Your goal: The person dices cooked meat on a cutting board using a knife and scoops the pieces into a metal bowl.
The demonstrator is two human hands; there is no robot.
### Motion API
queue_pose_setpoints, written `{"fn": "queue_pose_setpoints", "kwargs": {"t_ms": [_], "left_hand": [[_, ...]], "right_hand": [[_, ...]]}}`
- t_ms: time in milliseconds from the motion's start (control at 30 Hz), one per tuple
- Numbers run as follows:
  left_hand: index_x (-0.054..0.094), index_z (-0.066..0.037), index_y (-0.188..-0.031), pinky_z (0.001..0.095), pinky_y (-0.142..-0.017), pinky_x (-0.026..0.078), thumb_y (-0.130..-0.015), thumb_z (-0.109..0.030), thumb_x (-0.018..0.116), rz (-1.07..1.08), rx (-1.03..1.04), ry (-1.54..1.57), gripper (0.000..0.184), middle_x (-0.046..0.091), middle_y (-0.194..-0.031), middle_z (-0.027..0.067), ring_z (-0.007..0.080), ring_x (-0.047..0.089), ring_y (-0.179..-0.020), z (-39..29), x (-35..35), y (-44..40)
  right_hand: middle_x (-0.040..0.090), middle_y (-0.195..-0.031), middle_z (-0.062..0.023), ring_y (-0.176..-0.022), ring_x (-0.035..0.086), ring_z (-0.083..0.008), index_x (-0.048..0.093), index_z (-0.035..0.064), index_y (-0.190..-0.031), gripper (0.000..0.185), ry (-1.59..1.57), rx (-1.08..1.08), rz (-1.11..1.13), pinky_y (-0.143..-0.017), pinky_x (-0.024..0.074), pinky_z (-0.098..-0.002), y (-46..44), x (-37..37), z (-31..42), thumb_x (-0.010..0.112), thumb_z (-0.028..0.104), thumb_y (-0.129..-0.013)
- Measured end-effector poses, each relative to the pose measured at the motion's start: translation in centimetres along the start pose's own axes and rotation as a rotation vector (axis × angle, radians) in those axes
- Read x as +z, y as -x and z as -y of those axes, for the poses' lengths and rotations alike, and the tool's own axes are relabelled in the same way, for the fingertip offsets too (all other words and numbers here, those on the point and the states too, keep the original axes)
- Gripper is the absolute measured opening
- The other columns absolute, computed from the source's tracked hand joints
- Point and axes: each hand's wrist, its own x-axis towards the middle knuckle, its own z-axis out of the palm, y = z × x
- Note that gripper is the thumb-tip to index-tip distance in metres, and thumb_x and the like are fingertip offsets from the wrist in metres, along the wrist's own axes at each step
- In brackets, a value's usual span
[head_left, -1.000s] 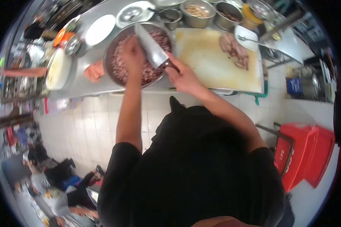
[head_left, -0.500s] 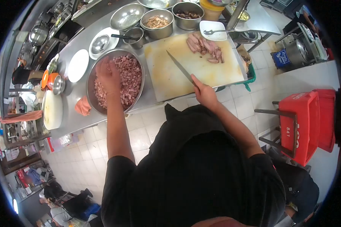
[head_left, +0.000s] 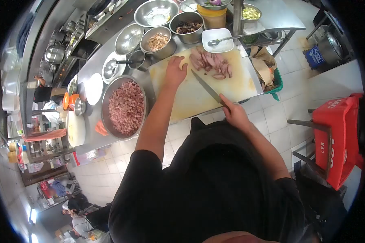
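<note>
My right hand (head_left: pixel 236 115) is closed around the handle of a kitchen knife (head_left: pixel 207 87), whose blade lies low over the cutting board (head_left: pixel 182 101) and points to the far left. My left hand (head_left: pixel 176 71) is over the board's left part, fingers apart and holding nothing. Just right of it lies a pile of sliced meat strips (head_left: pixel 211 62). A large steel bowl (head_left: pixel 104 109) stands left of the board, heaped with small diced pinkish meat (head_left: pixel 127 108).
Behind the board stand a pot of pale strips (head_left: pixel 157 41), a pot of dark pieces (head_left: pixel 187 27) and a square white dish (head_left: pixel 217 45) with a spoon. White plates (head_left: pixel 94 89) sit at left. A red crate (head_left: pixel 336 141) is at right; a person (head_left: pixel 79 222) is at lower left.
My left hand has left the diced meat in the bowl and moved right, over the board near the strips. My right hand still grips the knife. The view has shifted slightly.
</note>
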Motion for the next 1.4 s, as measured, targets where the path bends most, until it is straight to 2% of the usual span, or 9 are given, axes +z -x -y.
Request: {"fn": "queue_pose_setpoints", "kwargs": {"t_ms": [167, 367, 467, 567, 767, 1167, 1267, 1367, 1400], "left_hand": [[0.071, -0.005, -0.124, 0.0440, -0.107, 0.052, -0.088, -0.003, 0.070, 0.222, 0.088, -0.110, 0.037, 0.068, -0.128, 0.0152, 0.0375, 0.062, -0.124, -0.3, 3.1, -2.4], [0.072, -0.008, -0.122, 0.0447, -0.105, 0.053, -0.089, 0.000, 0.066, 0.344, 0.243, -0.196, 0.034, 0.069, -0.128, 0.0151, 0.0373, 0.063, -0.122, 0.3, 4.9, -3.2], [0.073, -0.009, -0.118, 0.0457, -0.099, 0.054, -0.087, 0.000, 0.067, 0.325, 0.242, -0.213, 0.032, 0.069, -0.122, 0.0137, 0.0377, 0.064, -0.116, 0.2, 5.0, -3.3], [0.071, -0.008, -0.111, 0.0466, -0.093, 0.055, -0.085, 0.000, 0.068, 0.320, 0.261, -0.227, 0.027, 0.069, -0.114, 0.0129, 0.0382, 0.064, -0.108, 0.2, 4.9, -3.3], [0.068, -0.006, -0.102, 0.0470, -0.091, 0.054, -0.085, 0.000, 0.067, 0.279, 0.337, -0.273, 0.018, 0.069, -0.108, 0.0136, 0.0385, 0.064, -0.104, -1.3, 3.6, -3.4], [0.071, -0.006, -0.110, 0.0455, -0.101, 0.055, -0.090, -0.006, 0.065, 0.374, 0.316, -0.199, 0.021, 0.070, -0.128, 0.0145, 0.0371, 0.065, -0.118, 2.2, 4.8, -2.9], [0.070, -0.005, -0.113, 0.0452, -0.104, 0.055, -0.089, -0.007, 0.065, 0.438, 0.340, -0.081, 0.025, 0.067, -0.134, 0.0156, 0.0376, 0.064, -0.121, 1.5, 3.4, -3.3], [0.070, -0.006, -0.116, 0.0441, -0.106, 0.054, -0.088, -0.008, 0.065, 0.525, 0.350, -0.116, 0.028, 0.066, -0.137, 0.0159, 0.0379, 0.064, -0.122, 2.7, 3.1, -3.9], [0.069, -0.006, -0.114, 0.0442, -0.104, 0.054, -0.088, -0.008, 0.066, 0.501, 0.373, -0.092, 0.027, 0.067, -0.134, 0.0158, 0.0376, 0.065, -0.121, 3.3, 3.4, -4.1]], "right_hand": [[0.075, -0.108, -0.0263, -0.097, 0.073, -0.0469, 0.051, 0.0188, -0.157, 0.061, -0.043, 0.045, 0.099, -0.087, 0.0589, -0.0508, -0.1, -2.1, -1.3, 0.066, 0.010, -0.099], [0.073, -0.125, -0.0235, -0.116, 0.072, -0.0355, 0.050, 0.0129, -0.158, 0.057, -0.377, 0.148, 0.137, -0.101, 0.0538, -0.0393, 0.8, -3.5, -4.1, 0.066, 0.012, -0.103], [0.072, -0.129, -0.0238, -0.120, 0.070, -0.0365, 0.049, 0.0132, -0.158, 0.057, -0.400, 0.247, 0.215, -0.103, 0.0530, -0.0403, 0.4, -5.0, -4.1, 0.066, 0.012, -0.103], [0.072, -0.130, -0.0242, -0.121, 0.070, -0.0377, 0.048, 0.0139, -0.159, 0.059, -0.376, 0.131, 0.155, -0.104, 0.0527, -0.0406, 0.6, -4.2, -5.7, 0.065, 0.012, -0.103], [0.070, -0.133, -0.0256, -0.122, 0.069, -0.0380, 0.047, 0.0158, -0.161, 0.060, -0.364, 0.154, 0.194, -0.104, 0.0526, -0.0414, 0.2, -4.4, -6.2, 0.065, 0.014, -0.104], [0.070, -0.136, -0.0229, -0.126, 0.068, -0.0352, 0.047, 0.0194, -0.161, 0.061, -0.385, 0.236, 0.218, -0.108, 0.0506, -0.0405, 0.1, -4.6, -5.3, 0.066, 0.014, -0.103], [0.074, -0.127, -0.0178, -0.108, 0.073, -0.0273, 0.047, 0.0183, -0.162, 0.061, -0.440, 0.163, 0.152, -0.097, 0.0556, -0.0377, 0.5, -3.1, -6.6, 0.066, 0.012, -0.104], [0.073, -0.112, -0.0100, -0.086, 0.066, -0.0161, 0.047, 0.0169, -0.163, 0.061, -0.648, 0.542, 0.296, -0.079, 0.0556, -0.0304, -0.4, -5.1, -3.4, 0.065, 0.011, -0.105], [0.064, -0.092, -0.0043, -0.066, 0.052, -0.0097, 0.045, 0.0160, -0.164, 0.060, -0.688, 0.543, 0.293, -0.059, 0.0477, -0.0259, -0.6, -5.3, -2.6, 0.062, 0.011, -0.106]]}}
